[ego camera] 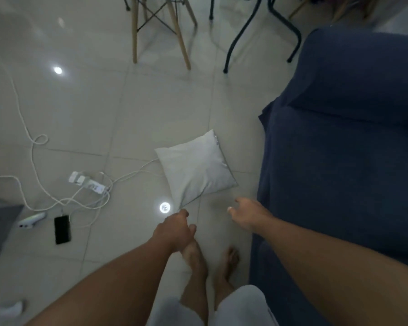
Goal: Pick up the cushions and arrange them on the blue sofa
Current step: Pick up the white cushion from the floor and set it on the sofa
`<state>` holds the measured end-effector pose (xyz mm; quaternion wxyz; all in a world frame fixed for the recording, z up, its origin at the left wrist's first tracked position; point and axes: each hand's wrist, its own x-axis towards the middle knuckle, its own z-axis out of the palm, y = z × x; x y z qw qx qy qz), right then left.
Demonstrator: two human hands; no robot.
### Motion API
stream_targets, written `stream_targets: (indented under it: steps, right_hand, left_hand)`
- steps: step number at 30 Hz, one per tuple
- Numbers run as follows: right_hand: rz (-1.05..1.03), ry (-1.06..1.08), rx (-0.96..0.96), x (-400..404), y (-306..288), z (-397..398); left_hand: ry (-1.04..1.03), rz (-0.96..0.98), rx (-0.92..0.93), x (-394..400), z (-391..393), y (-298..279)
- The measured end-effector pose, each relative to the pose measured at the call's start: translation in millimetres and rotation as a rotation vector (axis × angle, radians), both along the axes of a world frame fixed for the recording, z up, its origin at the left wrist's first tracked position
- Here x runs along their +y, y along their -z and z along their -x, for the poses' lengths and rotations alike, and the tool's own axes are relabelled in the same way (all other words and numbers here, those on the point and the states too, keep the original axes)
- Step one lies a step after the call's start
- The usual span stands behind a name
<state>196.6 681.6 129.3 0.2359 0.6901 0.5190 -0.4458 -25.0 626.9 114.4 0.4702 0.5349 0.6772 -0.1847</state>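
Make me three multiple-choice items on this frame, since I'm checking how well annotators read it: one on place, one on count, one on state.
1. Where does the cushion lie?
A. on the sofa seat
B. on the tiled floor beside the blue sofa
C. on a chair

2. How many cushions are in view?
A. one
B. two
C. three

3. What are the hands doing?
A. both grip the cushion
B. the left hand holds the phone
C. both reach toward the cushion, holding nothing

Key: 1 B, tile shows all round it, left of the sofa. 2 A, only one white cushion shows. 3 C, the left hand and right hand are empty, short of its near edge.
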Motion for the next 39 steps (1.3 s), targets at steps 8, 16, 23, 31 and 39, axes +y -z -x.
stream_targets:
  steps: [8, 16, 23, 31, 39]
  right_hand:
    - [0.022, -0.098, 0.044, 50, 53, 43]
    - [0.034, -0.166, 0.101, 105, 152, 44]
    - [0.082, -0.149, 0.123, 145, 249, 37]
    - [0.024, -0.069, 0.048, 213, 348, 35]
    - [-0.023, 0.027, 0.000, 221, 432, 39]
  left_hand:
    - [-0.141, 0.039, -0.026, 34, 11, 45]
    - [-0.244, 0.044, -0.018, 88, -2, 127]
    - [-0.271, 0.085, -0.004, 111, -1, 213]
    - [-0.322, 0.098, 0.047, 135, 22, 316]
    - [-0.501, 0.053, 0.089, 138, 16, 393]
